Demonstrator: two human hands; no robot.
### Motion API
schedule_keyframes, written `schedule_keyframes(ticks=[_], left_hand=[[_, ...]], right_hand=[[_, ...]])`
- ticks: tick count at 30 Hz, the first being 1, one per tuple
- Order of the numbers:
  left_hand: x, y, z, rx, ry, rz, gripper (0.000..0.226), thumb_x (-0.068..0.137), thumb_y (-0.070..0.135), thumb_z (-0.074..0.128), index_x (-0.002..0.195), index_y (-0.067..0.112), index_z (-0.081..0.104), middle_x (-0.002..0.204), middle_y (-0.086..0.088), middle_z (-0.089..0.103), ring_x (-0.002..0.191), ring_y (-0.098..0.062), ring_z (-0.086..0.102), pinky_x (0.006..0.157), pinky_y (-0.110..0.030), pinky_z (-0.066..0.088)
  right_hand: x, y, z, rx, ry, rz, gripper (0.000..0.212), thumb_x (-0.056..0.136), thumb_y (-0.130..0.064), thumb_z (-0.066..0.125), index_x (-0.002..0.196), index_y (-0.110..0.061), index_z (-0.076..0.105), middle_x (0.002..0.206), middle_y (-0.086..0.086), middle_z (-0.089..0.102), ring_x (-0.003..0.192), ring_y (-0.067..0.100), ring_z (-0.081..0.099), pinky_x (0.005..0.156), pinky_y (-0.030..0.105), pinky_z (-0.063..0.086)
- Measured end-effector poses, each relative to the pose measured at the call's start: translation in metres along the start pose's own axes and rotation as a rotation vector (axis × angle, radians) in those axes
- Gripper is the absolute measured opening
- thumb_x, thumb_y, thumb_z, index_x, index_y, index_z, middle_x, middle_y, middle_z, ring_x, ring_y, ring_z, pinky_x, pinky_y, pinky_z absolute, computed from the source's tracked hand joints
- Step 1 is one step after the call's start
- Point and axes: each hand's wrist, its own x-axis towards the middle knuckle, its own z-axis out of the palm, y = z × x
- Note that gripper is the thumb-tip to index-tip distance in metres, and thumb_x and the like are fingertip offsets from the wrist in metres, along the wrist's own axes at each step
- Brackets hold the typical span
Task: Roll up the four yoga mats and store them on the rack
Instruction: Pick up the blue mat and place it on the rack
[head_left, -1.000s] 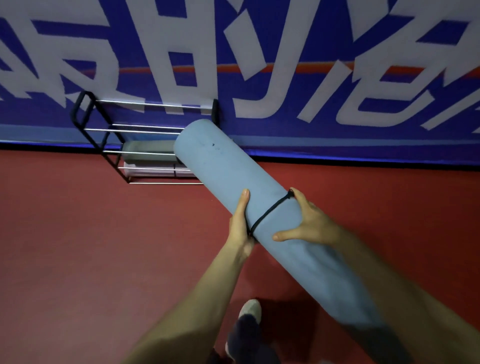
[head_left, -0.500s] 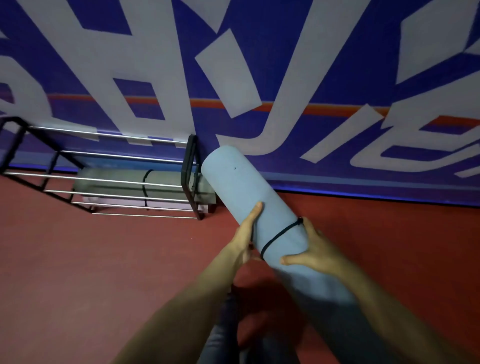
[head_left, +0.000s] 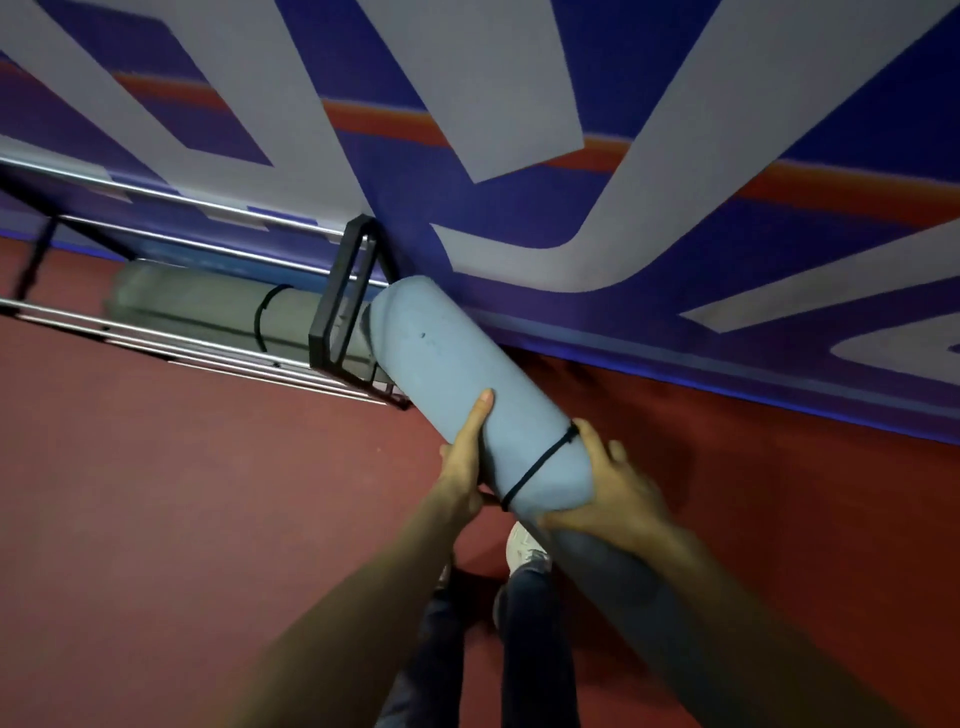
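I hold a rolled light-blue yoga mat (head_left: 447, 369) with a black strap (head_left: 540, 465) around it, slanting from lower right up to the left. My left hand (head_left: 465, 462) grips its left side, thumb lying along the roll. My right hand (head_left: 608, 491) grips the roll from the right, just behind the strap. The mat's far end sits by the right end frame of the black-and-chrome rack (head_left: 337, 306). A grey rolled mat (head_left: 208, 312) with its own strap lies on the rack's lower tier.
The rack stands on a red floor (head_left: 182, 493) against a blue wall banner (head_left: 519, 156) with large white lettering. My legs and a white shoe (head_left: 524, 553) show below the mat.
I have come closer to the rack, which now fills the left of the view. The blue mat's far end has reached the rack's right end frame. Both hands keep the same hold.
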Motion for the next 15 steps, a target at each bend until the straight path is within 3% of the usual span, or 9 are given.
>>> schedule_keyframes(ticks=[9,13,15], left_hand=[[0.041,0.013,-0.003,-0.144,0.078,0.098,0.098,0.059,0.073,0.069,0.137,0.021,0.038,0.122,-0.002,0.058,0.101,-0.022,0.059,0.066,-0.045,0.052],[0.050,0.024,-0.007,-0.214,0.094,0.140,0.097,0.060,0.072,0.070,0.138,0.023,0.037,0.126,-0.001,0.056,0.104,-0.021,0.057,0.065,-0.044,0.051],[0.053,0.032,-0.011,-0.231,0.093,0.192,0.085,0.064,0.070,0.068,0.132,0.025,0.045,0.123,0.001,0.059,0.105,-0.020,0.059,0.072,-0.044,0.052]], right_hand=[[0.065,-0.014,-0.010,-0.199,0.010,-0.169,0.124,0.055,-0.066,0.074,0.147,-0.039,-0.003,0.137,0.008,0.034,0.122,0.034,0.043,0.103,0.044,0.034],[0.087,-0.029,-0.015,-0.252,0.023,-0.223,0.124,0.053,-0.068,0.075,0.147,-0.038,-0.001,0.141,0.011,0.032,0.126,0.035,0.041,0.104,0.044,0.032],[0.096,-0.039,-0.017,-0.260,0.039,-0.254,0.123,0.053,-0.066,0.076,0.146,-0.038,0.001,0.141,0.011,0.033,0.126,0.036,0.041,0.104,0.045,0.032]])
